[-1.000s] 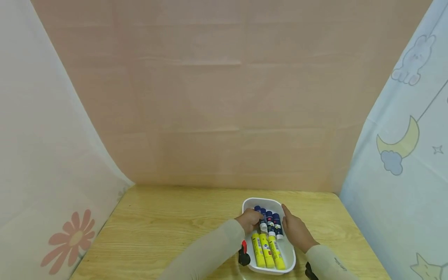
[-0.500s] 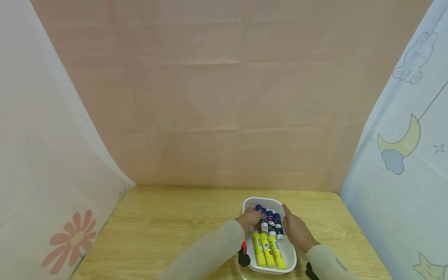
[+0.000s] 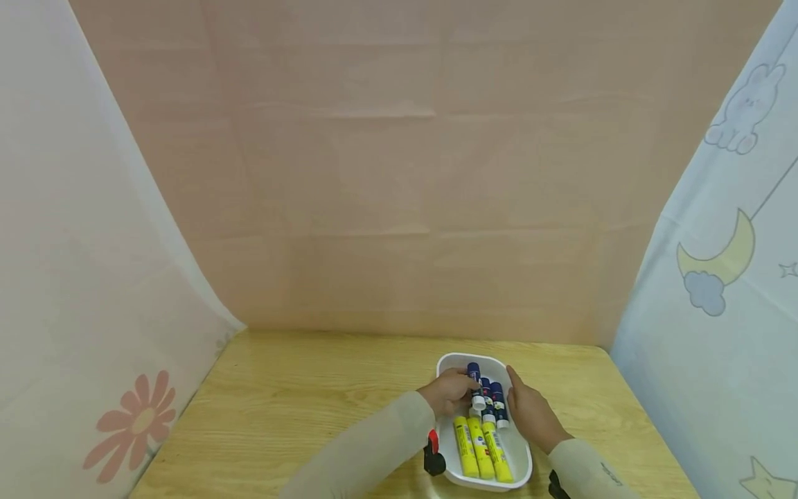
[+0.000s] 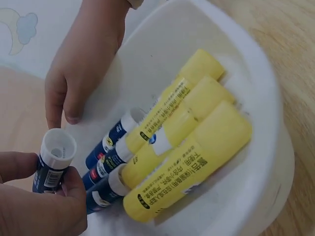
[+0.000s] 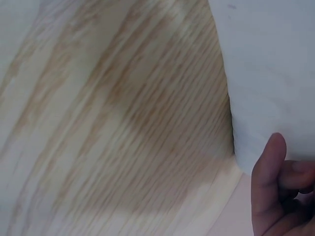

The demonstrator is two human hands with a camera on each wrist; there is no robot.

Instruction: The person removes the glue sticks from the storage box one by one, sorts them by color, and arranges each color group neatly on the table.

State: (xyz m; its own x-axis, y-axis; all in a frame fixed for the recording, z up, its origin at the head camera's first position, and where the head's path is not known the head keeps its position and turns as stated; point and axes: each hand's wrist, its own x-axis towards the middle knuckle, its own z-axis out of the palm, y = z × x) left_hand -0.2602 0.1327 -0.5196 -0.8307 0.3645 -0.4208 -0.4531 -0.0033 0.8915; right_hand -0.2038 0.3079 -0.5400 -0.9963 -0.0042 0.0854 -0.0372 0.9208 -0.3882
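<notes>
My left hand pinches a navy glue stick between thumb and fingers over the far half of a white plastic basin. In the left wrist view, the held glue stick is tilted with its white end toward the camera. Below it lie three navy glue sticks, side by side. Three yellow glue sticks fill the near half of the basin. On the right side my right hand grips the basin's wall, thumb inside; the right wrist view shows a finger against the outer wall.
A wooden table carries the basin near its front right. A plain beige sheet hangs behind; patterned cloths flank the table at left and right.
My left hand has raised one navy glue stick from the row and moved it slightly right, over the others. My right hand keeps its place on the basin.
</notes>
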